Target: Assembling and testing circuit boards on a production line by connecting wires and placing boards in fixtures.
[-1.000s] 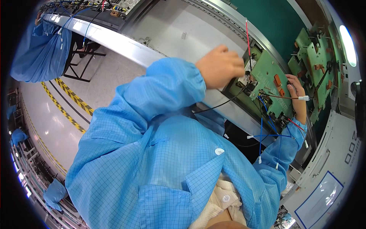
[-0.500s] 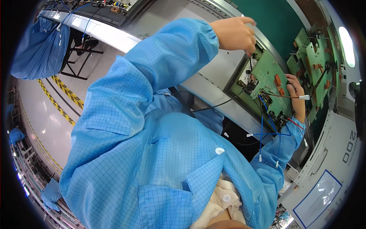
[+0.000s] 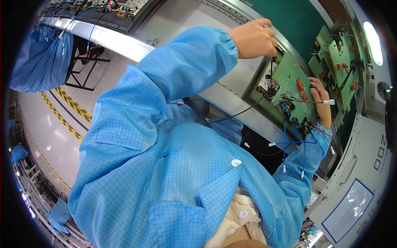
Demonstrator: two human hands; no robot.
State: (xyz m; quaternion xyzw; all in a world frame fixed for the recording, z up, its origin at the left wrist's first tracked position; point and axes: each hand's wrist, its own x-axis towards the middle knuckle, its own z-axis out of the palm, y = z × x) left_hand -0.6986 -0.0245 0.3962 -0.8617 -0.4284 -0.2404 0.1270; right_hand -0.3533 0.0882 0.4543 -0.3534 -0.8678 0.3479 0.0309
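Observation:
My left hand point(image 3: 253, 39) is closed around what looks like a screwdriver. A pale end shows above the fingers, and a thin dark shaft point(image 3: 271, 69), red near my hand, points down to the near-left part of a green circuit board point(image 3: 287, 74). The handle is mostly hidden in my fist. My right hand point(image 3: 321, 101) grips the board's right edge, fingers over its far side and thumb on top. On the board sit an orange-brown part point(image 3: 302, 89) and dark terminals. Blue wires point(image 3: 284, 142) with white connectors hang from its near edge, beside red and black ones.
Several more green boards point(image 3: 341, 64) stand to the right. A metal-edged bench point(image 3: 231, 97) runs diagonally under the work. Far left are a seated person's blue clothing point(image 3: 41, 62) and a dark stool frame point(image 3: 84, 72). A white cabinet point(image 3: 351, 173) stands at the lower right.
My left index finger, stretched out before, is now curled round the pale end of the tool. My right hand stays on the board's edge. The view has shifted slightly.

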